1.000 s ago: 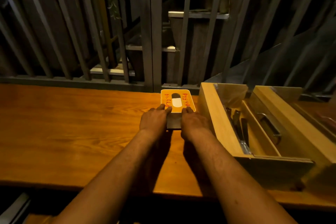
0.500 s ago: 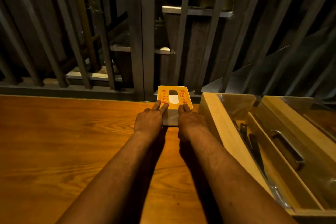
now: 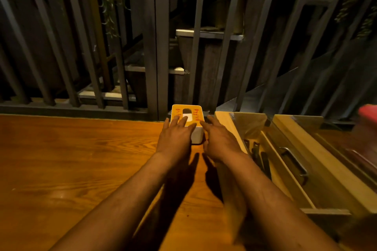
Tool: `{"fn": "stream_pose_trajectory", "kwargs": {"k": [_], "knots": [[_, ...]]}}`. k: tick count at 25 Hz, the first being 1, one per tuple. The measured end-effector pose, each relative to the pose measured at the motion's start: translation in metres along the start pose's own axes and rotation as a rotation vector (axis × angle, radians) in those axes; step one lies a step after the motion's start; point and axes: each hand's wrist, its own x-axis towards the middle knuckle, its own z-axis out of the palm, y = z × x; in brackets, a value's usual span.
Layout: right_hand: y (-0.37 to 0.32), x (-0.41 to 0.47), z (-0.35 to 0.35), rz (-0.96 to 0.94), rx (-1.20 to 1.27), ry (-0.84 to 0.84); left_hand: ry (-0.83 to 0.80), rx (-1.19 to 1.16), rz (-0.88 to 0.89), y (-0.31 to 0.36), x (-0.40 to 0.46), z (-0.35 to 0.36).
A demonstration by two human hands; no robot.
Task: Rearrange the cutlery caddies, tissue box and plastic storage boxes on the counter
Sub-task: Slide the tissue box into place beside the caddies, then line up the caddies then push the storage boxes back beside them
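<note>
A white tissue box (image 3: 197, 136) with an orange top and red writing stands at the back edge of the wooden counter (image 3: 71, 165). My left hand (image 3: 175, 137) lies flat over its near left corner, fingers spread on the top. My right hand (image 3: 219, 141) rests against the box's right side, fingers apart, between the box and a wooden cutlery caddy (image 3: 226, 126). That caddy holds dark-handled cutlery (image 3: 258, 154) and has a metal handle (image 3: 294, 162). A second wooden caddy (image 3: 318, 149) sits just right of it.
A dark metal railing (image 3: 157, 47) runs along the counter's back edge, right behind the tissue box. A red blurred object (image 3: 368, 113) shows at the far right edge. Bare counter stretches to the left of my hands.
Both hands have pushed the tissue box away from me until it sits against the railing. My left fingers have slid up onto its top.
</note>
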Motion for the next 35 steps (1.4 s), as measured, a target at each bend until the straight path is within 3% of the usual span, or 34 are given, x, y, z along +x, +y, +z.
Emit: {"fn": "stream_pose_trajectory", "kwargs": {"k": [5, 9, 11, 17, 35], "knots": [[0.081, -0.103, -0.033, 0.016, 0.104, 0.092, 0.205, -0.359, 0.044, 0.102, -0.086, -0.013], [0.155, -0.178, -0.058, 0.076, 0.033, 0.083, 0.129, -0.379, -0.028, 0.177, -0.127, -0.001], [0.174, -0.195, -0.062, 0.02, 0.051, 0.057, 0.109, -0.31, -0.05, 0.191, -0.134, 0.005], [0.194, -0.198, -0.066, -0.121, -0.045, -0.058, -0.025, -0.128, -0.125, 0.199, -0.144, 0.008], [0.186, -0.116, -0.044, -0.131, -0.043, -0.079, 0.022, -0.078, -0.084, 0.15, -0.085, 0.023]]}}
